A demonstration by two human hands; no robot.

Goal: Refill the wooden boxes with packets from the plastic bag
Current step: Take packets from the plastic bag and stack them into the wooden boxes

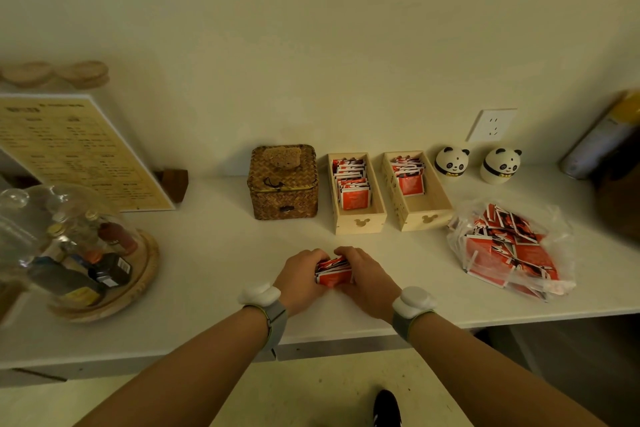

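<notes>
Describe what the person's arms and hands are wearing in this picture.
Both forearms are bare, with no sleeves showing. The left wrist carries a grey fabric band with a yellow-green edge and a rounded white plastic device on top. The right wrist has a matching grey band and white device. The left hand and right hand are ungloved; no rings are visible.

Two open wooden boxes stand side by side at the rear of the white table (214, 253). The left box (356, 196) holds a near-full row of upright red packets; the right box (417, 192) is roughly half filled. A small stack of red packets (333, 272) sits on the table nearer the front edge. The clear plastic bag (509, 248), lying right of the boxes, contains loose red packets.
</notes>
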